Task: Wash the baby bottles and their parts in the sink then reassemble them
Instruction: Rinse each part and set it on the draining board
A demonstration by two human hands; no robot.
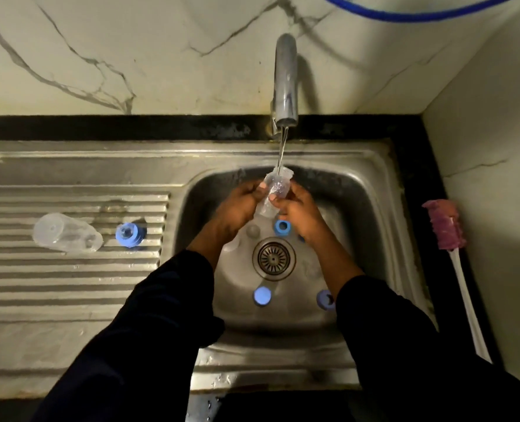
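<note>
Head view showed a clear baby bottle (275, 190) held over the sink basin (193, 214), under the thin stream (283, 150) from the tap (286, 80). The left hand (242, 204) curled its fingers (252, 187) round the bottle's left side. The right hand (299, 213) pinched the right side, so the bottle stood tilted between both sets of fingertips, mouth toward the water. A blue collar (282, 227) lay in the basin just below, and a second clear bottle (67, 233) lay on the drainboard (70, 284).
</note>
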